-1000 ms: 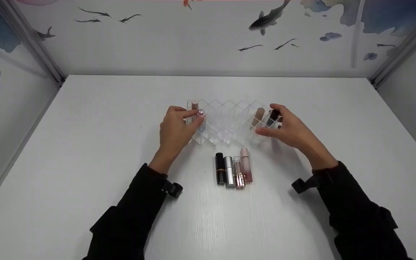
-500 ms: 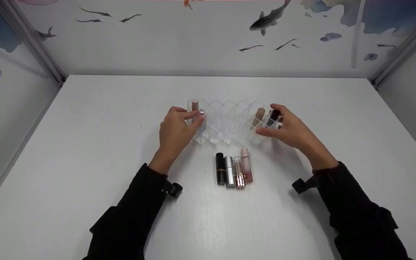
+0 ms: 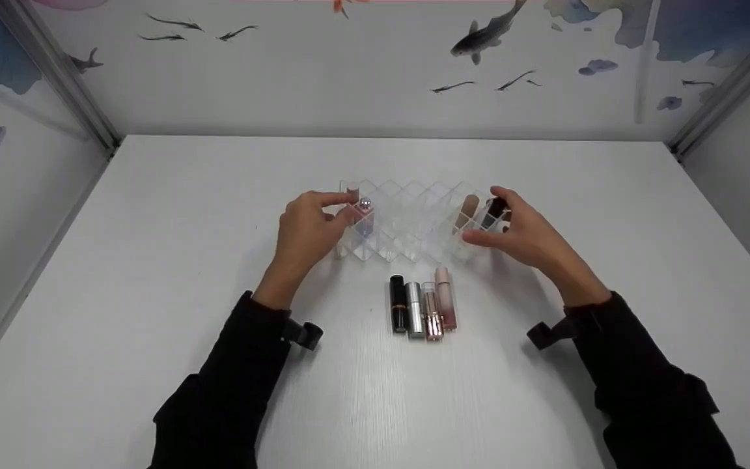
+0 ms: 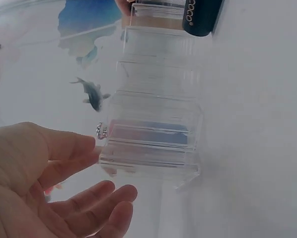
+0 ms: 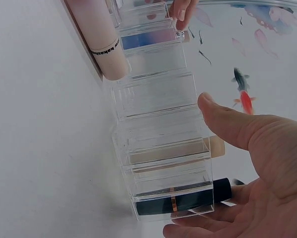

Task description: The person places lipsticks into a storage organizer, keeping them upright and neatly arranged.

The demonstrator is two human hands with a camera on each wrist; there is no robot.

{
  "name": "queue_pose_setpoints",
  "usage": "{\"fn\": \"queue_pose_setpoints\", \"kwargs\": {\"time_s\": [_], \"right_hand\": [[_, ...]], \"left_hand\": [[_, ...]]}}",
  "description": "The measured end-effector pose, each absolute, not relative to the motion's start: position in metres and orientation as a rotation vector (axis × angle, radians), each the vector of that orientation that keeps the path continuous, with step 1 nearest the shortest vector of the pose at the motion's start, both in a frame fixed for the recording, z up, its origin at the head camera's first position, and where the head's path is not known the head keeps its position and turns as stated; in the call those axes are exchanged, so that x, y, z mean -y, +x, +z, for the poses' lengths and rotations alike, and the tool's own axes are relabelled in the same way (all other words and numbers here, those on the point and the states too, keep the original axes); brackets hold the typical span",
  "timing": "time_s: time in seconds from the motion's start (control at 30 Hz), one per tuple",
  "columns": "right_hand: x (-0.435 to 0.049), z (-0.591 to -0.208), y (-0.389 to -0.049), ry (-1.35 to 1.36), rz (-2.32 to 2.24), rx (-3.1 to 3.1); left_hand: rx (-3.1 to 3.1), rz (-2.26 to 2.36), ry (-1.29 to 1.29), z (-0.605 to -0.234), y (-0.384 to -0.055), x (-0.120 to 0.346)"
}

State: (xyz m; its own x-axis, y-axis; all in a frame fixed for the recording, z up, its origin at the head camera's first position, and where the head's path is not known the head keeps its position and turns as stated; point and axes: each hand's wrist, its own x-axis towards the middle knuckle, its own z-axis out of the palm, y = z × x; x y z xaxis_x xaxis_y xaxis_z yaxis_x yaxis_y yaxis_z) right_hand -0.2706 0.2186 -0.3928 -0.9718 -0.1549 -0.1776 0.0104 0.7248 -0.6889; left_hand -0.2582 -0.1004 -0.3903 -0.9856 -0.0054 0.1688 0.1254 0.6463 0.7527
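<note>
A clear acrylic lipstick organizer (image 3: 407, 218) with diamond-shaped slots stands on the white table. My left hand (image 3: 310, 228) is at its left end, fingers loosely spread. Its thumb and index finger are beside a pink-to-blue tube (image 4: 151, 133) with a sparkly ball top, which sits in a slot. A beige-pink tube (image 3: 353, 193) sits behind it, partly hidden by the fingers. My right hand (image 3: 531, 238) holds the organizer's right end, thumb in front and fingers at the far side. A tan-capped tube (image 3: 468, 210) and a black lipstick (image 5: 188, 201) fill slots there.
In front of the organizer lie a black lipstick (image 3: 398, 305), a silver lipstick tube (image 3: 414, 310), a clear and rose-gold lipstick (image 3: 432, 316) and a pink lip gloss (image 3: 444, 301), side by side. White panels with painted fish (image 3: 486, 36) border the table's back and sides.
My left thumb and index finger have let go of the ball-topped tube, and the hand has drawn slightly left. The right hand keeps its place on the organizer.
</note>
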Motion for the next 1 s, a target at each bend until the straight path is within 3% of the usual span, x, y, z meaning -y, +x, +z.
{"fn": "queue_pose_setpoints", "kwargs": {"time_s": [1.0], "right_hand": [[-0.221, -0.392, -0.270, -0.092, -1.096, -2.679]], "left_hand": [[2.929, -1.472, -0.184, -0.414, -0.257, 0.100]]}}
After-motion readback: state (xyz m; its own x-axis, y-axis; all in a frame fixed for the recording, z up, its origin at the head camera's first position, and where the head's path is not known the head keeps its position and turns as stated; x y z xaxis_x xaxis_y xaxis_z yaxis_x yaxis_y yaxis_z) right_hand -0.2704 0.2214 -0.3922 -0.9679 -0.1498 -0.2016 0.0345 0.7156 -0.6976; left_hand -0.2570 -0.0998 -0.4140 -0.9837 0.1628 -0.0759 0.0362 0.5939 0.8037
